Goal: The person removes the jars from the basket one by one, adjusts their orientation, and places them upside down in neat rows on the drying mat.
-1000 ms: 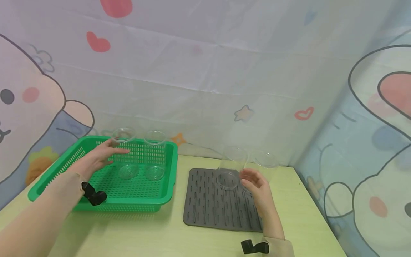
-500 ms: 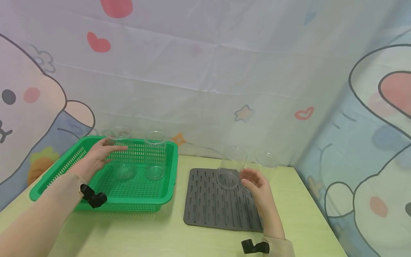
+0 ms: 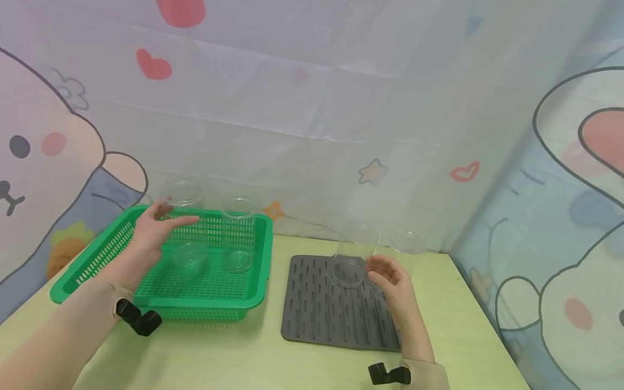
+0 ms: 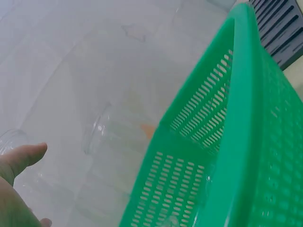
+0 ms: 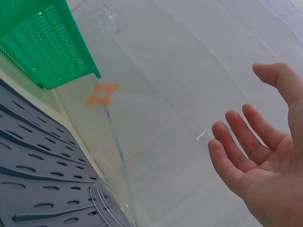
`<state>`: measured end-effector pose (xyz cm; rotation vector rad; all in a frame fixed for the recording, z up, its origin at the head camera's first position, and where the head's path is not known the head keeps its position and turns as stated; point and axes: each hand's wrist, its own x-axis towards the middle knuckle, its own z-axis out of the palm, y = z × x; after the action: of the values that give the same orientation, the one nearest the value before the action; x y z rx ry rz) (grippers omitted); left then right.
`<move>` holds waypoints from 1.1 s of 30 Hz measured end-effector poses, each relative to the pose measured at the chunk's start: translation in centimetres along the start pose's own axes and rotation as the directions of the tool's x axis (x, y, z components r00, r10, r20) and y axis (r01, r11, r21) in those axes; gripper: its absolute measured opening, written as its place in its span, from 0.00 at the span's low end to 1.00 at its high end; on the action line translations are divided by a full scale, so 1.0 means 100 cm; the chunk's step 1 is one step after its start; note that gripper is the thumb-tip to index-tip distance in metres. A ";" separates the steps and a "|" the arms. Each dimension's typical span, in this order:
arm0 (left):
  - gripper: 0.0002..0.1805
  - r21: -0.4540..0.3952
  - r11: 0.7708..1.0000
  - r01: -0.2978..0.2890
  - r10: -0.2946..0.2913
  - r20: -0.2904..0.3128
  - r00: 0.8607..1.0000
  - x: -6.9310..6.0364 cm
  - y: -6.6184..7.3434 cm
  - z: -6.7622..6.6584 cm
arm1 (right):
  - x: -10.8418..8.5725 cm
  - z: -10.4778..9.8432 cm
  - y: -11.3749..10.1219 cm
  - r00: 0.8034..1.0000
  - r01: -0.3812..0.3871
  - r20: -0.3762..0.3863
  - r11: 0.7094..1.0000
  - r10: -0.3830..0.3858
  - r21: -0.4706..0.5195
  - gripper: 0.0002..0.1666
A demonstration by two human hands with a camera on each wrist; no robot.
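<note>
My left hand [image 3: 148, 235] grips a clear cup [image 3: 189, 246] by its side, its thumb across the front and its other fingers partly hidden behind. This cup is raised a little inside the green basket [image 3: 195, 303]. To its right a second clear cup [image 3: 239, 235] stands upright in the basket. Over the dark grey ribbed mat [image 3: 331, 319], my right hand [image 3: 397, 290] has loosely bent, spread fingers, with nothing plainly held. Beside its fingertips stands a clear cup [image 3: 356, 249] on the mat. Another clear cup [image 3: 405, 244] is just behind this hand, its lower part hidden.
A pale yellow-green table [image 3: 205, 352] carries the basket on the left and the mat on the right. Close behind the table's back edge hangs a printed cloth [image 3: 312, 119]. The basket's raised rim [image 4: 244, 94] lies beside the left hand's work.
My left hand has moved slightly up and away with the left cup, which now stands higher and a little further left. The right hand and the mat's cups have stayed in place.
</note>
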<state>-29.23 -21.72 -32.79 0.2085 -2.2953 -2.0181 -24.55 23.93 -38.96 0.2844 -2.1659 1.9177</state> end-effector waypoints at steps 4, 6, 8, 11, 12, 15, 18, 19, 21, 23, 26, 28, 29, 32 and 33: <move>0.56 -0.006 0.998 -0.055 0.054 -0.053 0.997 -0.010 0.005 0.008 | 0.001 0.000 0.000 1.000 -0.005 0.006 1.000 0.005 -0.006 0.23; 0.56 -0.005 0.996 -0.090 0.090 -0.073 0.993 -0.016 0.009 0.013 | 0.000 0.000 -0.001 1.000 -0.005 0.008 1.000 0.005 -0.015 0.23; 0.55 0.003 0.992 -0.126 0.126 -0.096 0.987 -0.022 0.012 0.017 | 0.000 0.001 -0.001 1.000 -0.009 0.008 1.000 0.009 -0.022 0.23; 0.55 0.017 0.983 -0.185 0.185 -0.145 0.972 -0.030 0.017 0.024 | 0.000 0.002 -0.002 1.000 -0.010 0.006 1.000 0.010 -0.028 0.23; 0.55 0.026 0.978 -0.206 0.208 -0.163 0.964 -0.033 0.018 0.026 | 0.001 0.002 -0.002 1.000 -0.009 0.005 1.000 0.009 -0.029 0.23; 0.53 0.062 0.956 -0.286 0.293 -0.216 0.932 -0.040 0.021 0.034 | 0.000 0.003 -0.002 1.000 0.004 0.004 1.000 -0.003 -0.029 0.23; 0.51 0.108 0.927 -0.359 0.375 -0.252 0.892 -0.046 0.023 0.042 | 0.000 0.004 -0.002 1.000 0.025 0.003 0.999 -0.025 -0.028 0.22; 0.51 0.122 0.916 -0.381 0.400 -0.262 0.878 -0.047 0.023 0.045 | 0.000 0.004 -0.001 0.999 0.032 0.006 0.999 -0.032 -0.027 0.22; 0.49 0.152 0.889 -0.433 0.459 -0.280 0.843 -0.050 0.024 0.050 | 0.000 0.004 -0.001 0.999 0.041 0.010 0.999 -0.041 -0.021 0.22; 0.48 0.182 0.860 -0.477 0.510 -0.295 0.808 -0.052 0.023 0.055 | 0.000 0.004 -0.002 0.999 0.041 0.015 0.999 -0.040 -0.013 0.22; 0.45 0.247 0.794 -0.555 0.608 -0.304 0.734 -0.053 0.020 0.063 | 0.000 0.006 -0.004 1.000 0.025 0.017 1.000 -0.025 0.001 0.23; 0.44 0.294 0.740 -0.605 0.673 -0.300 0.677 -0.053 0.016 0.068 | 0.000 0.008 -0.005 1.000 0.013 0.017 1.000 -0.013 0.003 0.24; 0.44 0.315 0.710 -0.630 0.704 -0.293 0.647 -0.053 0.013 0.071 | 0.000 0.008 -0.006 1.000 0.010 0.017 1.000 -0.010 0.003 0.25; 0.43 0.385 0.606 -0.696 0.795 -0.273 0.541 -0.053 0.007 0.080 | -0.001 0.009 -0.008 1.000 0.007 0.026 1.000 -0.007 0.001 0.26; 0.43 0.404 0.579 -0.709 0.815 -0.267 0.514 -0.053 0.005 0.083 | -0.001 0.009 -0.009 1.000 0.008 0.030 1.000 -0.008 -0.001 0.26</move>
<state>-25.23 -12.72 -33.20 -0.3037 -1.8228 -1.0815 -24.20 22.92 -38.25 0.3226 -2.1808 1.9201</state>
